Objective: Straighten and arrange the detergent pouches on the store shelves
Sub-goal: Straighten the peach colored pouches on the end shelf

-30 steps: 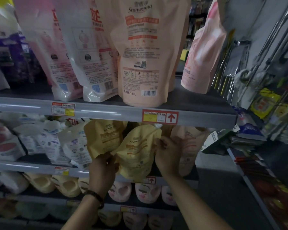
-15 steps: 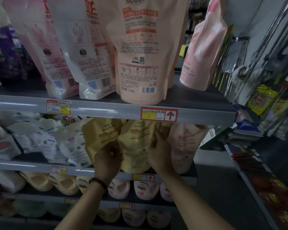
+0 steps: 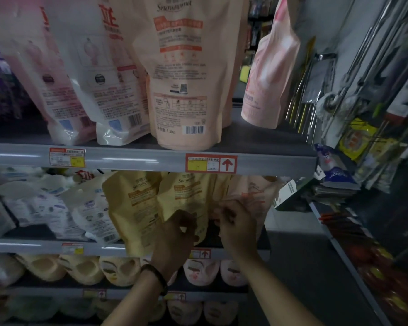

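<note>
Yellow detergent pouches (image 3: pixel 137 208) stand on the second shelf (image 3: pixel 33 247), wedged between white pouches (image 3: pixel 87 215) and a peach pouch (image 3: pixel 252 194), their tops hidden behind the upper shelf rail (image 3: pixel 127 158). Long axes run near-vertical, print facing out, and the left one's top leans left. Left hand (image 3: pixel 174 234) is curled at the right yellow pouch's lower edge, grip unclear; right hand (image 3: pixel 236 229) pinches the peach pouch's edge.

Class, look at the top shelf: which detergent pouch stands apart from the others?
The pale pink pouch at the far right end. It leans by itself, with a gap between it and the peach pouch, while the rest crowd together.
</note>
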Tool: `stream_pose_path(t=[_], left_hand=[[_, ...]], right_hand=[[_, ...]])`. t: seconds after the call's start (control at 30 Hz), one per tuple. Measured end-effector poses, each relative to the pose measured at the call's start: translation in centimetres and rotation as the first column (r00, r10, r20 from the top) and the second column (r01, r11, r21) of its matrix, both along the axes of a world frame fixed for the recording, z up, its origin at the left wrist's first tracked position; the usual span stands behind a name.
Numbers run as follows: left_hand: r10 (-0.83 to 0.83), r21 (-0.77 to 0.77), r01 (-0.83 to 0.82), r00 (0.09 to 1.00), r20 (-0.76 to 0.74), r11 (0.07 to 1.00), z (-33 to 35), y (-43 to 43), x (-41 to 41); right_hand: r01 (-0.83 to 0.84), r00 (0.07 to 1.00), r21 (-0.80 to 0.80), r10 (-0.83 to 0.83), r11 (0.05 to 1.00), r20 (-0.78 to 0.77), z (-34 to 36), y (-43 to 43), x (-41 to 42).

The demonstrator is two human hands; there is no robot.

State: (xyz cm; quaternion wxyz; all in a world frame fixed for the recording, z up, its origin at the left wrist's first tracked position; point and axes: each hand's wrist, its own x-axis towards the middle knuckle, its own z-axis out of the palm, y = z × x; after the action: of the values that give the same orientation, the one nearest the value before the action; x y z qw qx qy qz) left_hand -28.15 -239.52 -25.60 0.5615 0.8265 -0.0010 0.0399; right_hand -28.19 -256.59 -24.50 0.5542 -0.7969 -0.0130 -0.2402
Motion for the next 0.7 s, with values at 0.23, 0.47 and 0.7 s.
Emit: stream_pose_path(t=[0.23,0.47,0.7], left_hand=[[-0.053,0.08,0.048,0.996,0.069,0.996,1.4,-2.9,0.2],[-0.053,0.132,0.034,0.988,0.143,0.991,3.4,-4.8,1.3],[-0.093,0.133,0.069,0.979,0.182,0.989,4.0,-6.3,3.1]], right_hand=[[0.186,0.981,0.067,-0.19,0.98,0.044,0.7,-4.7,0.0],[0.311,0.949,0.136,-0.315,0.941,0.012,2.2,-9.4,0.3],[0.415,0.903,0.103,-0.423,0.904,0.073,2.6,-12.1,1.8]])
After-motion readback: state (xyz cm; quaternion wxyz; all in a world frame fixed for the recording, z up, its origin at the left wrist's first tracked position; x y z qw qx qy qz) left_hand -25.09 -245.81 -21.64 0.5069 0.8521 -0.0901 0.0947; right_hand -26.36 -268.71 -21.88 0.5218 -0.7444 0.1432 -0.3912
